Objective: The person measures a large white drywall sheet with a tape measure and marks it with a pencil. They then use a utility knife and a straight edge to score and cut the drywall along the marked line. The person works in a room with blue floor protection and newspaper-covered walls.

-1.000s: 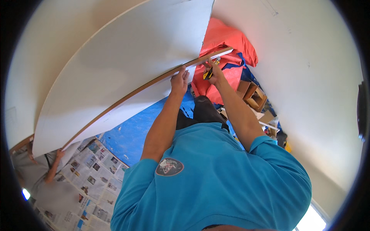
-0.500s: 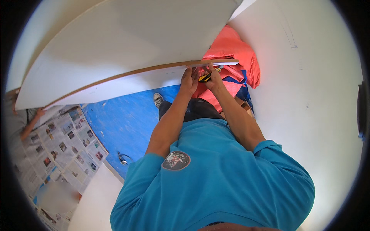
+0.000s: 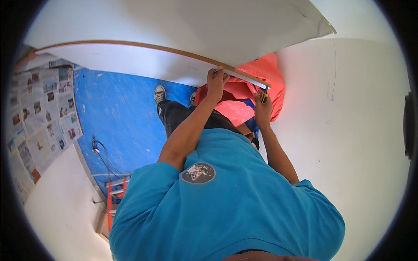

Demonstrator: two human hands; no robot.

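A long white board [image 3: 143, 56] with a brown edge runs across in front of me, its right end lower than its left. My left hand [image 3: 215, 85] grips this board near its right part, fingers closed around the edge. In my right hand [image 3: 263, 108] is a yellow-and-black utility knife [image 3: 264, 96], pointing up. The knife's tip is at the board's right end; whether it touches cannot be made out.
Another person's hand [image 3: 28, 58] is by the board's left end. A large white panel [image 3: 183, 21] rises beyond. Red sheeting [image 3: 272, 71] lies below the board's right end. Blue sheeting [image 3: 117, 100] covers the floor, with a cable [image 3: 102, 152] and orange ladder [image 3: 109, 195]. White wall [image 3: 348, 130] stands right.
My right hand has moved right, away from my left, bringing the utility knife to the board's end. In view, the board's left part sits higher and its right end lower.
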